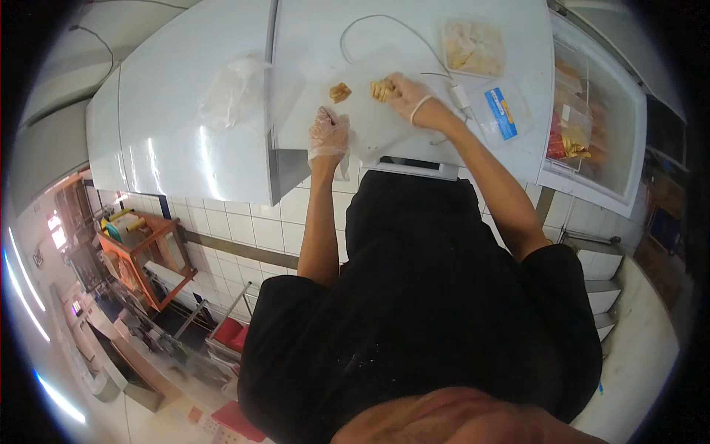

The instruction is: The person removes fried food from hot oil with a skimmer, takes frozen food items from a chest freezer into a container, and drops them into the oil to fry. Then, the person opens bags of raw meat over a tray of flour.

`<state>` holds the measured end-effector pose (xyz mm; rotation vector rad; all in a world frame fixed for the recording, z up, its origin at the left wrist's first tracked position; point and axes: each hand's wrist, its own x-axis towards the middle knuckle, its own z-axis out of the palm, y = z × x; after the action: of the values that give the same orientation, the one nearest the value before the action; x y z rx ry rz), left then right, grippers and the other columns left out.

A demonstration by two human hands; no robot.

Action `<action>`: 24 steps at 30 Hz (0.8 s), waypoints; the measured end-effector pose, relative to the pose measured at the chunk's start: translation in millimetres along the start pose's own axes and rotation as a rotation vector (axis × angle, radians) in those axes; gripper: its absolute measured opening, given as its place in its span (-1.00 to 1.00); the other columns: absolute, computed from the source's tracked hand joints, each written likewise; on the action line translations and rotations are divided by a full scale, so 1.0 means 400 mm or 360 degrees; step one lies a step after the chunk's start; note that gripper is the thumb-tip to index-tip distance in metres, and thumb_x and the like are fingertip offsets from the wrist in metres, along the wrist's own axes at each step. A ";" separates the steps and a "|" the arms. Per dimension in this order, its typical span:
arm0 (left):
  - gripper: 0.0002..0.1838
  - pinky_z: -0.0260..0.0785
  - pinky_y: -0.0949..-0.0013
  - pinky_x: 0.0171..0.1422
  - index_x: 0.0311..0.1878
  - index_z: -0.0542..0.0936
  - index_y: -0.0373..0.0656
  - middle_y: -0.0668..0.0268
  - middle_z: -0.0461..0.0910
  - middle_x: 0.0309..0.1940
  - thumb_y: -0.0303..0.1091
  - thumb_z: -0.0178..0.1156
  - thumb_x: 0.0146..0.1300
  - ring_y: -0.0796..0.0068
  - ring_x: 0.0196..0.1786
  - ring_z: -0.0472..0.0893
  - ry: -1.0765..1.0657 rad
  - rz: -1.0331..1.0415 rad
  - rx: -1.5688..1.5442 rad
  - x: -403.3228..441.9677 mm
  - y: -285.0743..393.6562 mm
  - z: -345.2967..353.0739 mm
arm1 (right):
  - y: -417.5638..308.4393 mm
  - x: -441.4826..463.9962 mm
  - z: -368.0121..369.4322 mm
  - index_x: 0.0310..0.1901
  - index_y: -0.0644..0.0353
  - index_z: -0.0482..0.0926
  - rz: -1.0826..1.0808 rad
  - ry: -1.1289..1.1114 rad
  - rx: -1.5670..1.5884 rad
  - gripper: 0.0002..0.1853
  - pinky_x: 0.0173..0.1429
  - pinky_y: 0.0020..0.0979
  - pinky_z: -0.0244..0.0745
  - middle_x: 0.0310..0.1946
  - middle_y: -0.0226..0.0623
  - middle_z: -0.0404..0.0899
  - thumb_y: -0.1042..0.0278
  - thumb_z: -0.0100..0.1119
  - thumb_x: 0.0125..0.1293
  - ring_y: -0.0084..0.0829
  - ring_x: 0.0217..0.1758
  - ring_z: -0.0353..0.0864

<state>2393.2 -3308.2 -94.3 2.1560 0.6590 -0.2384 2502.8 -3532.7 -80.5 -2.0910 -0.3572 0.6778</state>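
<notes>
Black shirt (429, 296) nearest; our right hand (404, 96) pinches a golden piece (380, 90), light pressure best; second piece (340, 92) left of grip; left hand (328, 136) curled, we can't tell contents.

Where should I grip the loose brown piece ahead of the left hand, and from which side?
I'd pinch the brown piece across its left and right edges, coming from the near side with the left hand: it looks small and compact, its sides seem unobstructed, and that gloved hand lies short of it.
</notes>
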 end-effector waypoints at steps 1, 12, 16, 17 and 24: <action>-0.61 0.50 0.00 -0.01 -0.06 0.55 -0.27 -0.06 0.70 -0.23 -0.09 0.24 0.32 -0.14 -0.11 0.71 -0.0032 -0.0034 0.0059 -0.014 -0.015 -0.009 | -0.024 -0.023 0.027 0.18 0.19 0.54 0.0044 -0.0099 -0.0050 -0.66 0.11 -0.05 0.58 -0.09 0.16 0.71 0.24 0.06 0.47 0.14 0.02 0.70; -0.65 0.48 -0.07 -0.17 -0.06 0.55 -0.25 -0.06 0.69 -0.36 -0.09 0.17 0.43 -0.17 -0.24 0.70 0.0159 0.0059 0.0276 -0.038 -0.121 0.022 | 0.089 -0.078 0.254 0.38 0.08 0.44 0.0088 -0.0405 -0.0392 -0.49 0.32 -0.05 0.51 0.09 0.14 0.63 0.31 0.14 0.41 0.12 0.20 0.63; -0.66 0.44 -0.18 -0.29 -0.08 0.55 -0.26 -0.10 0.64 -0.48 -0.11 0.12 0.47 -0.25 -0.36 0.67 0.0335 0.0259 0.0492 -0.053 -0.114 0.048 | 0.042 -0.111 0.214 0.49 0.13 0.34 0.0183 -0.0464 -0.0802 -0.36 0.42 -0.11 0.48 0.25 0.07 0.56 0.34 0.16 0.36 0.06 0.32 0.58; -0.66 0.45 -0.18 -0.30 -0.08 0.55 -0.26 -0.11 0.64 -0.49 -0.11 0.13 0.47 -0.25 -0.37 0.67 0.0350 0.0271 0.0498 -0.058 -0.107 0.054 | 0.017 -0.120 0.202 0.51 0.15 0.32 0.0211 -0.0421 -0.0833 -0.32 0.43 -0.12 0.47 0.28 0.04 0.55 0.35 0.17 0.35 0.04 0.34 0.57; -0.68 0.47 -0.20 -0.21 -0.18 0.52 -0.22 -0.16 0.65 -0.44 -0.10 0.13 0.45 -0.30 -0.29 0.67 0.0347 0.0049 0.0459 -0.090 -0.083 0.059 | 0.091 -0.098 0.234 0.50 0.00 0.35 0.0085 -0.0392 -0.0864 -0.31 0.44 -0.10 0.44 0.24 -0.02 0.57 0.32 0.21 0.30 -0.02 0.36 0.54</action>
<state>2346.7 -3323.4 -117.5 2.4911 0.7509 -0.0849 2416.0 -3510.1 -140.8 -2.5366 -0.6864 0.9545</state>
